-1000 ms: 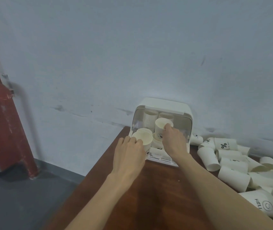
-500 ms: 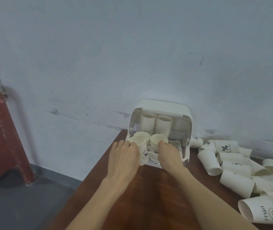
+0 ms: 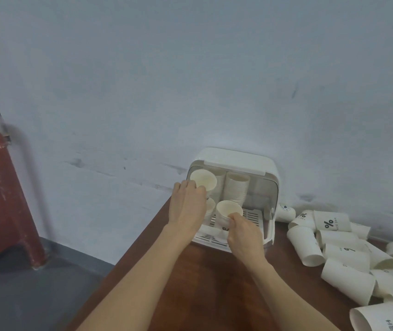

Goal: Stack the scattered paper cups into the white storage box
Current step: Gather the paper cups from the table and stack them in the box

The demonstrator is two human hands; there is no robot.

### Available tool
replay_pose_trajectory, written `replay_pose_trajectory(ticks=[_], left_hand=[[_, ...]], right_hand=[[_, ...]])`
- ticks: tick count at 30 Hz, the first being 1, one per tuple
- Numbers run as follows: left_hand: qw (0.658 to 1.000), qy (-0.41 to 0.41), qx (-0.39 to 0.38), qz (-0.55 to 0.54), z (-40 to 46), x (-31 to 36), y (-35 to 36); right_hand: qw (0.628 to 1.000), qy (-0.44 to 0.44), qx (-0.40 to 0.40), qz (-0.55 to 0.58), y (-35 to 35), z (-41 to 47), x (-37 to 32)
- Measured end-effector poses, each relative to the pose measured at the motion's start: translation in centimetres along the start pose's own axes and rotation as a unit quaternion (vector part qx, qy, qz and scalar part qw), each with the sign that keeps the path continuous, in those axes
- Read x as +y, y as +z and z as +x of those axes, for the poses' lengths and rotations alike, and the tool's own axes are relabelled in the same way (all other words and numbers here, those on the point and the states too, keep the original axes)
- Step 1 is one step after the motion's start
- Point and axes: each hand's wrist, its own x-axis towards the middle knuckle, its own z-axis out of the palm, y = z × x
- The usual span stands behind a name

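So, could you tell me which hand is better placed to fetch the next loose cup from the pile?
The right hand, probably: the pile of loose cups lies on its side of the white storage box, while the left hand holds a raised cup at the far side.

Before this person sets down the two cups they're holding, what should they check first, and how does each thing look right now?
1. Left hand has a firm hold on the raised cup: ok, fingers curl round it.
2. Right hand holds the lower cup: ok, pinched at the rim.
3. White storage box front open: ok.
4. Room on the slotted tray: ok, bare slots at right.
5. Tall stack at the back stands straight: ok.
6. Raised cup lined up over a stack: cannot tell, the hand hides what is below.
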Motion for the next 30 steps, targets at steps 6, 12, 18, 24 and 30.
replay_pose_trajectory(ticks=[6, 12, 18, 24, 30], left_hand=[[0.998, -0.004, -0.051, 0.036, -0.4, 0.2, 1.6], [0.995, 0.008, -0.098, 0.031, -0.4, 0.3, 2.5], [0.989, 0.009, -0.147, 0.031, -1.1, 0.4, 3.4], [0.986, 0.020, -0.160, 0.049, -1.6, 0.4, 3.5], [0.980, 0.017, -0.189, 0.057, -1.9, 0.6, 3.4]], right_hand=[[1.000, 0.004, 0.011, 0.025, 0.1, 0.1, 0.2], [0.999, 0.009, 0.008, 0.043, 0.0, 0.0, 0.3], [0.999, 0.013, 0.009, 0.050, 0.1, 0.1, 0.3], [0.998, 0.011, 0.011, 0.055, 0.1, 0.1, 0.4], [0.997, 0.016, 0.003, 0.073, 0.0, 0.0, 0.4]])
